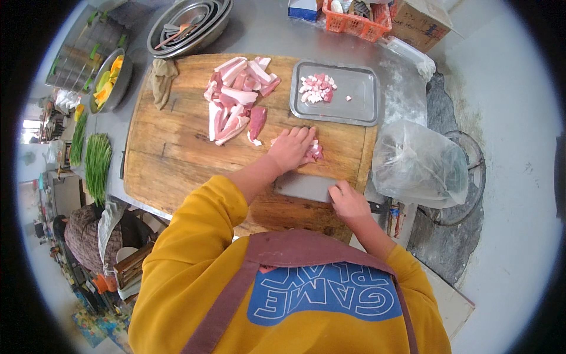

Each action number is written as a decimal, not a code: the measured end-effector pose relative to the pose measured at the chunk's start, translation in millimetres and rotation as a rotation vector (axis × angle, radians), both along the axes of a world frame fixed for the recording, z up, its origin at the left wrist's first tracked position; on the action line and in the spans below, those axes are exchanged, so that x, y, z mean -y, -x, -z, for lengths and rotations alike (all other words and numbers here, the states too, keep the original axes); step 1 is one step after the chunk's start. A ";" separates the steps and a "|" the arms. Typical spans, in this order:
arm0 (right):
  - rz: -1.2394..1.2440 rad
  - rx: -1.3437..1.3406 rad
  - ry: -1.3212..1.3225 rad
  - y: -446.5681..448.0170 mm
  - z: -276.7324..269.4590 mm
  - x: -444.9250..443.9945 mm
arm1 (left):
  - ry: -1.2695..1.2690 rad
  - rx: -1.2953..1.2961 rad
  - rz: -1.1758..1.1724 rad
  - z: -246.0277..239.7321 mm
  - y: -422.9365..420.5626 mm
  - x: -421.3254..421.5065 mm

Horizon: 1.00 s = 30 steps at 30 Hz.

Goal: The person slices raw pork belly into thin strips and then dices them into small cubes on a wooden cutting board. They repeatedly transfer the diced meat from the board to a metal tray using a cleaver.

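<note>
My left hand [292,147] lies over small cut pieces of raw meat [315,151] on a wooden cutting board [190,163], fingers together and curled over them. Its palm hides part of the pile. In my right hand [349,200] is a cleaver [305,186], its broad blade flat above the board, just on the near side of the cut meat. Strips of fatty raw pork [239,95] are heaped farther back, with a darker red piece [257,124] beside them. A metal tray [360,108] at the board's back right contains diced meat [317,87].
A crumpled cloth [163,83] lies at the board's back left. Beyond are nested metal bowls [212,37] and an orange basket [358,25]. Green stalks [98,161] and a bowl of yellow pieces [121,84] stand left. A plastic bag [420,163] sits right. Another person [90,234] is at lower left.
</note>
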State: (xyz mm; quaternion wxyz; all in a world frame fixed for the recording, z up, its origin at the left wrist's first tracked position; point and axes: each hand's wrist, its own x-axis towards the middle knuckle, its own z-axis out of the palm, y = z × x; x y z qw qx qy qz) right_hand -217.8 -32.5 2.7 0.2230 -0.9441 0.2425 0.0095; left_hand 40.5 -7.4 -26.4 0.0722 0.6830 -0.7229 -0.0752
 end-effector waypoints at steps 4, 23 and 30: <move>0.074 0.026 -0.082 51.4 -22.1 -5.1 | -0.045 -0.067 -0.115 -5.4 7.0 -3.9; 0.239 -0.166 -0.078 -16.5 -52.4 26.4 | 0.135 -0.350 -0.398 -0.5 42.7 -26.5; 0.077 -0.289 -0.037 -26.9 -58.7 40.6 | 0.303 -0.554 -0.185 20.7 29.9 -22.9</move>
